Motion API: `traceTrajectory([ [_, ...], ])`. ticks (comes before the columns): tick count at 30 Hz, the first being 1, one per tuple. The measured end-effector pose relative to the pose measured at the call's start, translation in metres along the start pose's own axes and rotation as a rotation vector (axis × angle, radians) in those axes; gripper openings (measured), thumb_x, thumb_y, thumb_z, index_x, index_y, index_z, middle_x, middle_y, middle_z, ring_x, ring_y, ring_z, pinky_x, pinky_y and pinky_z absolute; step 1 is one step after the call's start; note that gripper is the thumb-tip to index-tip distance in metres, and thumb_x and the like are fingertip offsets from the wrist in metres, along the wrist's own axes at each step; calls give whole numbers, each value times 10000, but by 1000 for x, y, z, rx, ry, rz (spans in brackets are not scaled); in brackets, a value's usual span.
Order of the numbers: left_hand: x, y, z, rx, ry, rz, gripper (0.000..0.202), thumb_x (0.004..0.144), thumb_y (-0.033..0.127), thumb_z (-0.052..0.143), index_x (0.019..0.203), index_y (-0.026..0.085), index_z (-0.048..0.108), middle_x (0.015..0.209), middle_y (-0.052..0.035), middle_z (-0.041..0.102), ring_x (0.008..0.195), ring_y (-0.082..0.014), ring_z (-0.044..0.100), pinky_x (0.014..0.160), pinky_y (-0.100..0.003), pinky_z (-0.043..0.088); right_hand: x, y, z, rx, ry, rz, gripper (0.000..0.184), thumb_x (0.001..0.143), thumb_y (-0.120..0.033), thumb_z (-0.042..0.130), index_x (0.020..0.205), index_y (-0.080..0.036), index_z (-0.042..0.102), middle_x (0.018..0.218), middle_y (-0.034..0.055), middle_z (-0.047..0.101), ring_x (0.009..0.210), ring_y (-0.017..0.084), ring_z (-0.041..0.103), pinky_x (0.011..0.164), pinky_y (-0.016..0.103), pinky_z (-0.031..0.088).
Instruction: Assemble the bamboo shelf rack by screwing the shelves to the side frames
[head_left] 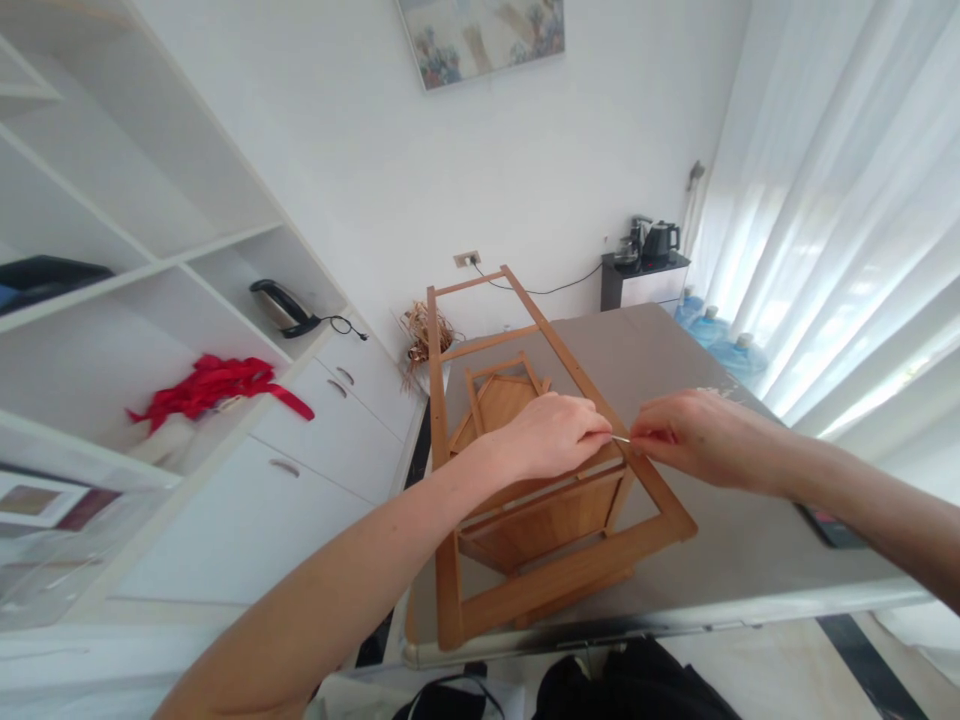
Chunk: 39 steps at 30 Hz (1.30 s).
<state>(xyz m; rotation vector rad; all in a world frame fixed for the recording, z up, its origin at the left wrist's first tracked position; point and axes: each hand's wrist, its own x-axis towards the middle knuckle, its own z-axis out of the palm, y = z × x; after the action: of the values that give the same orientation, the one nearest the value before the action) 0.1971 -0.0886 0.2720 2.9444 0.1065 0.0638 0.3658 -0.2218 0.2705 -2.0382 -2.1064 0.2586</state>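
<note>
A wooden frame [517, 590] with slatted panels stands on the grey-covered table, its long side rails running away from me. My right hand [679, 435] is just outside the right rail, fingers pinched around one end of a thin metal rod [621, 438]. The rod's other end meets the fingertips of my left hand [559, 435], which is closed over the inner side of that rail. Whether the rod passes into the wood is hidden by my fingers. Below my hands sits a wooden panel [547, 515] inside the frame.
The table [720, 560] extends to the right, with a dark flat object [832, 528] partly behind my right forearm. White shelves [172, 260] on the left hold a kettle [285, 307] and red ribbon [210, 390]. Large water bottles [739, 355] stand by the curtain.
</note>
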Motion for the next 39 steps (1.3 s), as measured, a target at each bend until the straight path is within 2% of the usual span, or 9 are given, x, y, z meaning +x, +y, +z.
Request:
traceTrajectory([
  [4, 2, -1, -1, -120, -1, -27, 303, 931, 290, 455, 867, 197, 737, 856, -35, 683, 791, -162, 608, 719, -268, 439, 2, 0, 3, -26, 1, 61, 247, 837, -323, 476, 637, -239, 594, 557, -33, 586, 507, 128, 443, 492, 258, 262],
  [6, 2, -4, 1, -297, -21, -91, 276, 908, 310, 493, 864, 187, 736, 846, -26, 688, 792, -155, 603, 699, -253, 433, 3, -2, 4, -36, 9, 78, 241, 822, -310, 476, 620, -240, 587, 536, -34, 566, 492, 128, 430, 484, 260, 255],
  [11, -4, -14, 16, -854, -60, -374, 330, 824, 452, 598, 932, 164, 718, 806, -9, 671, 695, -120, 556, 626, -231, 415, 2, -12, 7, -50, 38, 103, 316, 843, -328, 461, 553, -223, 529, 512, -20, 538, 471, 121, 406, 489, 269, 236],
  [14, -8, -13, 25, -983, -47, -472, 399, 777, 526, 638, 916, 159, 712, 783, -14, 668, 665, -121, 565, 609, -237, 412, 2, -19, 12, -117, 86, 121, 410, 889, -386, 430, 522, -212, 482, 510, -6, 530, 472, 122, 389, 494, 276, 207],
  [18, -11, -11, 31, -1082, -76, -550, 434, 770, 574, 628, 886, 159, 678, 661, -13, 644, 611, -155, 626, 570, -251, 421, 2, -29, 20, -272, 143, 161, 413, 908, -370, 424, 536, -204, 491, 553, 14, 576, 474, 127, 422, 491, 278, 166],
  [22, -12, -12, 35, -1170, -82, -534, 391, 777, 544, 624, 846, 160, 655, 644, -2, 639, 545, -135, 610, 561, -253, 434, 0, -38, 27, -375, 201, 167, 399, 922, -352, 431, 562, -196, 507, 571, 25, 595, 496, 141, 493, 483, 275, 154],
  [25, -11, -14, 38, -1302, -95, -497, 251, 814, 388, 567, 761, 151, 631, 672, -7, 641, 516, -120, 582, 547, -263, 448, -3, -43, 31, -401, 256, 170, 392, 937, -342, 416, 595, -188, 531, 599, 37, 612, 536, 154, 543, 483, 276, 152],
  [29, -8, -16, 39, -1340, -206, -456, 107, 744, 188, 543, 758, 141, 639, 686, -24, 666, 493, -112, 542, 507, -263, 423, -5, -45, 34, -417, 302, 168, 409, 952, -341, 386, 608, -187, 544, 608, 40, 612, 568, 167, 569, 489, 277, 158],
  [39, -11, -13, 44, -1285, -192, -378, 149, 828, 229, 536, 747, 144, 628, 630, -11, 636, 505, -93, 498, 516, -248, 378, 0, -55, 33, -442, 288, 189, 420, 958, -341, 406, 620, -177, 593, 632, 64, 634, 622, 187, 594, 496, 285, 177],
])
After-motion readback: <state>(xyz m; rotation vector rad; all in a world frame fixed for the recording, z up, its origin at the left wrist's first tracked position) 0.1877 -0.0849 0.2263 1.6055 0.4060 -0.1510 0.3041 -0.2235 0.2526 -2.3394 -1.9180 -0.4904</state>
